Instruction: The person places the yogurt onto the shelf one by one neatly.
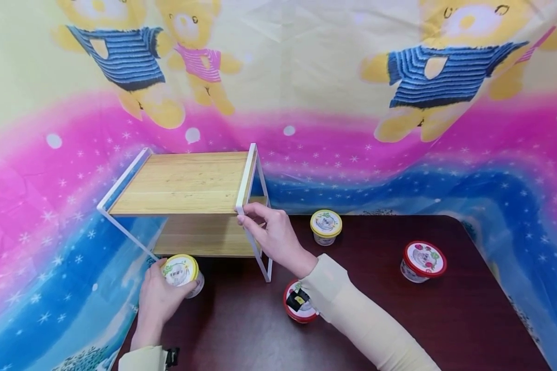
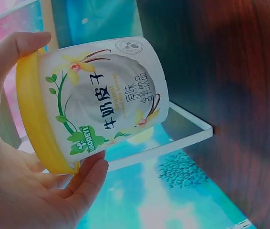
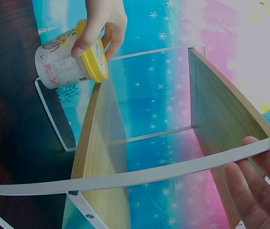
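My left hand (image 1: 159, 299) grips a white paper tub (image 2: 109, 102) by its yellow lid, thumb on one side and fingers on the other. In the left wrist view the tub's side shows yellow flowers and printed lettering. It is held in front of the lower left of a two-tier shelf rack (image 1: 181, 183), near the front edge of the lower board (image 3: 93, 133). With thumb and fingers, my right hand (image 1: 278, 234) holds the white metal frame (image 1: 246, 180) at the rack's upper front right corner. Nothing shows on the top board.
The rack stands at the left of a dark wooden table (image 1: 366, 288). Another yellow-lidded tub (image 1: 326, 223) stands right of it. One red-lidded tub (image 1: 424, 260) is farther right; a second red-lidded tub (image 1: 301, 315) is partly behind the right sleeve. A printed cloth (image 1: 315, 129) hangs behind.
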{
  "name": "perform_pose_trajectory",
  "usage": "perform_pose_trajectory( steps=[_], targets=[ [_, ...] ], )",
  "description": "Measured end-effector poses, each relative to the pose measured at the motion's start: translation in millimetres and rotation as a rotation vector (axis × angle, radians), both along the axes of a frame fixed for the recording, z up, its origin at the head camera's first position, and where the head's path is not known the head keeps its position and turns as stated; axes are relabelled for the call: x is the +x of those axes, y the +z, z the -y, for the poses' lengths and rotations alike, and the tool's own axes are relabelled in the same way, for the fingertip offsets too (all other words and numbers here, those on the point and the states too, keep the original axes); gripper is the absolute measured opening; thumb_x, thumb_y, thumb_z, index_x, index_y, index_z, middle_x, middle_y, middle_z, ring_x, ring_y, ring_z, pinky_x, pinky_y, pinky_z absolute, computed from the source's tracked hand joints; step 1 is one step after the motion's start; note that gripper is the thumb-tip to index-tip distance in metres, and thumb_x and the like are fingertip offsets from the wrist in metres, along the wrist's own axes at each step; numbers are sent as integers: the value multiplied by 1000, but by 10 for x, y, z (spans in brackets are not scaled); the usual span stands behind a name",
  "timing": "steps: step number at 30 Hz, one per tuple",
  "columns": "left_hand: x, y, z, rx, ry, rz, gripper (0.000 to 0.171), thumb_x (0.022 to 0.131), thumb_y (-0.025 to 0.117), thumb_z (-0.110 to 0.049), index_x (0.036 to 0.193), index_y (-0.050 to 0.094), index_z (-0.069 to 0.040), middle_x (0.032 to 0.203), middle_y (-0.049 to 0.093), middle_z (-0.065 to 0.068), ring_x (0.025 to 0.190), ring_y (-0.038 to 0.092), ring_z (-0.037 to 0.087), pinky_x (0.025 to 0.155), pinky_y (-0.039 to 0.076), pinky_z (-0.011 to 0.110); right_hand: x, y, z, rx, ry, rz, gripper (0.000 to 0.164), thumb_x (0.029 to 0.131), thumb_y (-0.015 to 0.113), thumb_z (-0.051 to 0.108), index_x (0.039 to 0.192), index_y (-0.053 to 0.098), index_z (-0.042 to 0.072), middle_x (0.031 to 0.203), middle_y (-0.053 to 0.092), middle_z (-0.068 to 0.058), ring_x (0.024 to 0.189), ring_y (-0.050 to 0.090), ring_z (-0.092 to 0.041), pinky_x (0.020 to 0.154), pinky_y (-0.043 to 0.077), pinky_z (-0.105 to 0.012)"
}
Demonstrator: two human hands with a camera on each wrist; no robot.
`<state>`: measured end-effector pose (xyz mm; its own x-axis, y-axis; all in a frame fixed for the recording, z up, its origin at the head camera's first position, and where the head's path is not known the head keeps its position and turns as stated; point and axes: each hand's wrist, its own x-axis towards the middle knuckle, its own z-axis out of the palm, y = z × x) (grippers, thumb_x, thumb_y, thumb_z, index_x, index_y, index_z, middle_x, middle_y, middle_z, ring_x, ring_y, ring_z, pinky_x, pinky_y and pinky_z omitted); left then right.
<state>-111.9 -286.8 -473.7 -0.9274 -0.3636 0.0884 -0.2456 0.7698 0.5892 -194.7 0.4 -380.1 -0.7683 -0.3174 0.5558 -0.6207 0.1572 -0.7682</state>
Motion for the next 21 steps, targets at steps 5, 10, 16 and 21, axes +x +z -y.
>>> perform_pose_trajectory(
  steps=[5, 10, 16, 21],
  targets=[
    [20, 71, -2, 15, 3, -26, 107, 67, 93, -45, 146, 38, 3, 120, 50, 23, 105, 51, 40, 78, 42, 51, -2, -5, -4, 5, -1, 4, 16, 99, 70, 14, 114, 73, 9, 98, 76, 1, 81, 73, -17, 70, 58, -26],
    [23, 143, -23, 39, 9, -72, 104, 70, 91, -46, 147, 39, 2, 125, 50, 23, 110, 50, 39, 82, 42, 53, -3, -14, -8, 3, -6, 10, 19, 98, 71, 13, 115, 73, 7, 99, 76, 1, 81, 73, -16, 70, 59, -26],
    [34, 224, -37, 76, 33, -91, 103, 73, 89, -47, 149, 39, 0, 128, 49, 22, 111, 49, 39, 83, 43, 55, -3, -18, -4, 4, -2, 19, 20, 99, 70, 15, 116, 72, 5, 100, 76, 1, 80, 73, -15, 70, 59, -26],
    [28, 278, -24, 89, 55, -138, 98, 75, 88, -44, 150, 40, -2, 127, 50, 21, 110, 49, 37, 82, 42, 52, 0, -9, -2, -2, -5, 27, 18, 99, 70, 15, 116, 73, 8, 99, 76, 2, 79, 72, -14, 70, 59, -31]
  ],
)
